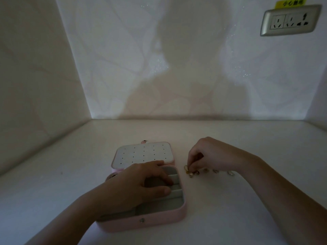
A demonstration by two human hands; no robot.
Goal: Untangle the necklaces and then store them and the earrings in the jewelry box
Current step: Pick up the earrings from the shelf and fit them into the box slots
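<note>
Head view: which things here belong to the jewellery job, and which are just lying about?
Job in hand:
open pink jewelry box with grey compartments
row of small gold-coloured earrings to the right of it
left hand resting in the box
right hand pinching at one earring
No necklaces are visible.

Lying about:
silver wall socket
yellow label above it
white tabletop

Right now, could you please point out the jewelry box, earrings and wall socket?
jewelry box (159, 221): head view, pink front wall.
earrings (215, 171): head view, one loose piece.
wall socket (290, 21): head view, white faceplate.
</note>
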